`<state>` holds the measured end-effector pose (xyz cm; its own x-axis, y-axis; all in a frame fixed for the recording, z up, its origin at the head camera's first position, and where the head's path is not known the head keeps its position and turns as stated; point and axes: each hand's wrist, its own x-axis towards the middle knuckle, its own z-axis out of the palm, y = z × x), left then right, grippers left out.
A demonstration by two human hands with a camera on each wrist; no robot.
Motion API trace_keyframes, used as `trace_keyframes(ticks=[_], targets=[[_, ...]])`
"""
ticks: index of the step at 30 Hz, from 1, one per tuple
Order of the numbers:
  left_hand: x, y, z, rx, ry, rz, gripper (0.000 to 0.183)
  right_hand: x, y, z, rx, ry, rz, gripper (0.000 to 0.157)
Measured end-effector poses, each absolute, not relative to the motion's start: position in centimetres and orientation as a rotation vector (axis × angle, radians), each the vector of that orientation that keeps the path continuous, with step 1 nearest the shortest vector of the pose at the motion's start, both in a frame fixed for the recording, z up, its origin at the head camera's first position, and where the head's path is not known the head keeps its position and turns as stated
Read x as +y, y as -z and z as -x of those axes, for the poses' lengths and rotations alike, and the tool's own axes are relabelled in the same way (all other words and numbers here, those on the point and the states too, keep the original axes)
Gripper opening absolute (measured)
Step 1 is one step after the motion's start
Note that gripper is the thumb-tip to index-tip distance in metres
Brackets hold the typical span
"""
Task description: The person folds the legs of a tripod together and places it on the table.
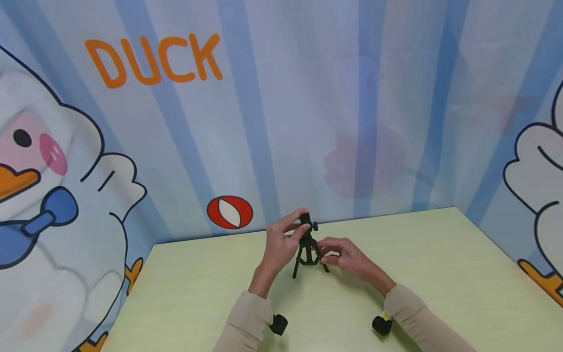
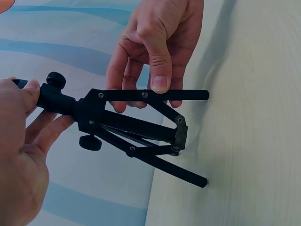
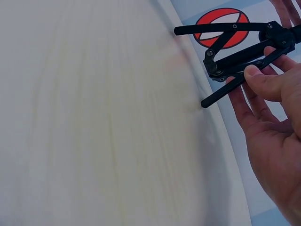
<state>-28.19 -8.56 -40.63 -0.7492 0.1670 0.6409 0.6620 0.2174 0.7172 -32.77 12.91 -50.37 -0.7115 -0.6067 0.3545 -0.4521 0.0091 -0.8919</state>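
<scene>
A small black tripod stands upright between both hands, its legs partly spread and joined by hinged braces. My left hand pinches the top of the tripod between thumb and fingers. With thumb and fingertips, my right hand holds one of the legs, as the left wrist view also shows for the right hand. Two knobs stick out from the tripod's upper part. In the right wrist view the thumb of the right hand lies against a leg. Whether the feet touch the table cannot be told.
A pale wood-grain table lies beneath the hands. Behind it hangs a blue striped curtain with printed ducks and a red oval. Small black devices are worn at both wrists.
</scene>
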Motion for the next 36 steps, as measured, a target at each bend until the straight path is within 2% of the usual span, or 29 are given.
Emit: trace_keyframes(ticks=[21, 30, 36], targets=[[-9.2, 40.1, 28.2, -2.042, 1.550, 0.818, 0.035, 11.9, 50.4, 32.6, 2.111, 1.870, 1.074, 0.038], [-9.5, 42.6, 30.8, -2.016, 1.529, 0.804, 0.037, 11.8, 50.4, 33.4, 2.093, 1.863, 1.059, 0.038], [-9.8, 43.0, 31.5, -2.007, 1.530, 0.830, 0.035, 12.0, 50.5, 33.9, 2.085, 1.859, 1.080, 0.037]])
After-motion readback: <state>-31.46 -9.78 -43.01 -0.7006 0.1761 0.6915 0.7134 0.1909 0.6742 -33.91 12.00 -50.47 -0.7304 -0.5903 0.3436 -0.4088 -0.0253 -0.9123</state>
